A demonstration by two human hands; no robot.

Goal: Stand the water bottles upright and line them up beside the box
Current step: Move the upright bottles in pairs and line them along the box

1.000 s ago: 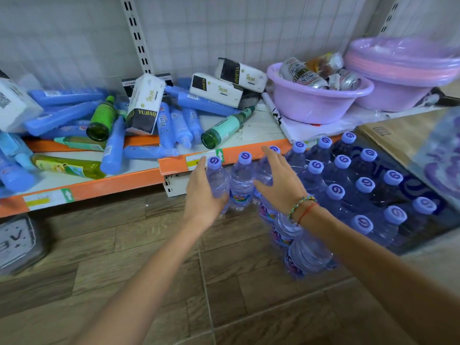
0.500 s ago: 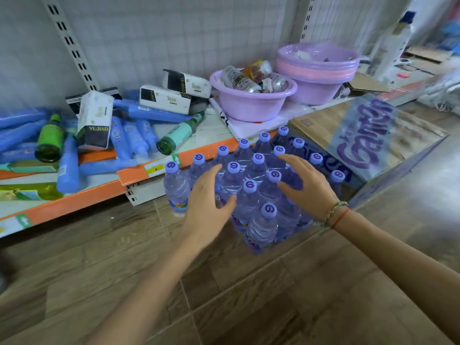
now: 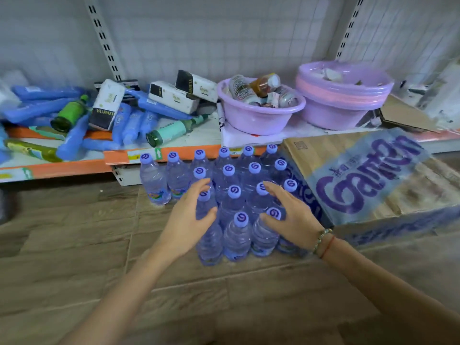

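Several clear water bottles point(image 3: 236, 235) with purple caps stand upright in tight rows on the wood-look floor, against the left side of a cardboard box point(image 3: 368, 185) printed with purple lettering. Two more bottles point(image 3: 154, 183) stand at the left end of the back row. My left hand point(image 3: 189, 220) has its spread fingers against the left side of the near bottles. My right hand point(image 3: 291, 215) lies with relaxed fingers over the caps on the right side, by the box. Neither hand grips a bottle.
A low orange-edged shelf point(image 3: 74, 168) behind the bottles holds blue tubes, green glass bottles point(image 3: 69, 115) and white cartons. Two purple basins point(image 3: 258, 113) stand on the shelf further right, one filled with cans. Bare floor lies in front and to the left.
The view has swung right and the box has come fully into sight. Both hands have moved from the back-left bottles to the near rows, and the near bottles stand straighter in their rows.
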